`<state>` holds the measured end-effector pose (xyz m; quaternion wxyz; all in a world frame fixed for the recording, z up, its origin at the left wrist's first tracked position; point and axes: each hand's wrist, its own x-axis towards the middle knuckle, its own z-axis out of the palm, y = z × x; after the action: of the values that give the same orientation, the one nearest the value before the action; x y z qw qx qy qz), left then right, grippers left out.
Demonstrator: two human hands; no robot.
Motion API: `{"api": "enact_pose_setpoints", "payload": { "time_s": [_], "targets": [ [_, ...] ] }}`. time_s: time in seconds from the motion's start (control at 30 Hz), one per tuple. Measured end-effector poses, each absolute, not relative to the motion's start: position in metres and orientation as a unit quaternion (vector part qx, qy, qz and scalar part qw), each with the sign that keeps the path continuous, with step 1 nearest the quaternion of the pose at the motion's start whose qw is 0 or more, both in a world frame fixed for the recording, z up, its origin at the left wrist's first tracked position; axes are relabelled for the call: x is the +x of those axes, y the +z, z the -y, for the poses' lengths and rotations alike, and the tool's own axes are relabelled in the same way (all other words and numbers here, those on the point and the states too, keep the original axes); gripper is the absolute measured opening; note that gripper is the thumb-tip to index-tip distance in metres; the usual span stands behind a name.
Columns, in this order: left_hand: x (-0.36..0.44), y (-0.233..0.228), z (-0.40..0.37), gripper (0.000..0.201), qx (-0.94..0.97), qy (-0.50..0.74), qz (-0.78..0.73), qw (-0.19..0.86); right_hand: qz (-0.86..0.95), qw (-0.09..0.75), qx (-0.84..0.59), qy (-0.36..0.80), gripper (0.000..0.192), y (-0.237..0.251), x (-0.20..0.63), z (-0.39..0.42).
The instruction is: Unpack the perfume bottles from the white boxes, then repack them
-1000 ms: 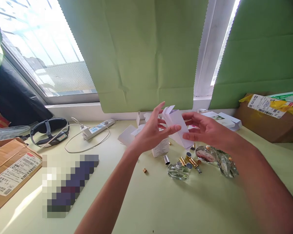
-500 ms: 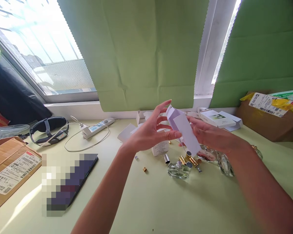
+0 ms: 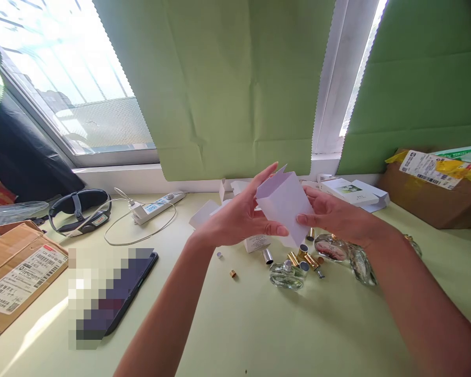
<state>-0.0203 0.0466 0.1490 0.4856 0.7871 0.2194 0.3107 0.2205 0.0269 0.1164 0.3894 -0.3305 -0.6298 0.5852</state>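
Observation:
A white paper box [image 3: 284,204], tilted with a flap standing up at its top, is held between my hands above the table. My left hand [image 3: 245,214] grips its left side, thumb low on the front. On the right side, my right hand [image 3: 329,212] presses its thumb to the front face while its other fingers are partly hidden behind. Below are a clear glass perfume bottle [image 3: 286,276], gold caps [image 3: 303,251] and a silver cap [image 3: 267,256]. More glass bottles [image 3: 332,247] lie under my right forearm. Behind my left hand stands a printed white box [image 3: 258,243].
To the left are a phone [image 3: 131,293], a power strip [image 3: 153,208] with a cable, a dark headband device [image 3: 78,209] and a cardboard box [image 3: 21,277]. White cartons [image 3: 349,192] lie at the back right beside a brown carton [image 3: 435,188]. A small gold piece [image 3: 233,273] lies front centre.
The white box has been turned and opened out, so a broad face now shows where it looked narrow before. Both hands remain on it, with my right thumb now on its front.

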Motion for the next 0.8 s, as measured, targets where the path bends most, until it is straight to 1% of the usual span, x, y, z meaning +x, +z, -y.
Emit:
{"api": "enact_pose_setpoints", "payload": {
  "time_s": [0.1, 0.17, 0.23, 0.33, 0.57, 0.73, 0.8],
  "targets": [
    [-0.018, 0.148, -0.047, 0.086, 0.77, 0.332, -0.256, 0.481, 0.632, 0.414, -0.347, 0.556, 0.066, 0.119, 0.219, -0.025],
    [-0.018, 0.147, -0.047, 0.077, 0.767, 0.356, -0.258, 0.467, 0.634, 0.416, -0.36, 0.544, 0.062, 0.121, 0.219, -0.023],
    [-0.018, 0.147, -0.048, 0.073, 0.771, 0.362, -0.248, 0.461, 0.635, 0.407, -0.377, 0.538, 0.056, 0.122, 0.219, -0.021],
    [-0.018, 0.147, -0.047, 0.072, 0.779, 0.346, -0.243, 0.463, 0.634, 0.396, -0.392, 0.535, 0.052, 0.124, 0.218, -0.019],
    [-0.012, 0.148, -0.041, 0.078, 0.785, 0.354, -0.233, 0.453, 0.651, 0.375, -0.385, 0.535, 0.056, 0.123, 0.208, -0.015],
    [-0.011, 0.15, -0.038, 0.073, 0.789, 0.348, -0.211, 0.46, 0.642, 0.353, -0.395, 0.554, 0.056, 0.119, 0.209, -0.015],
    [-0.012, 0.152, -0.038, 0.066, 0.785, 0.359, -0.228, 0.452, 0.645, 0.352, -0.391, 0.553, 0.057, 0.119, 0.213, -0.016]
  ]
}}
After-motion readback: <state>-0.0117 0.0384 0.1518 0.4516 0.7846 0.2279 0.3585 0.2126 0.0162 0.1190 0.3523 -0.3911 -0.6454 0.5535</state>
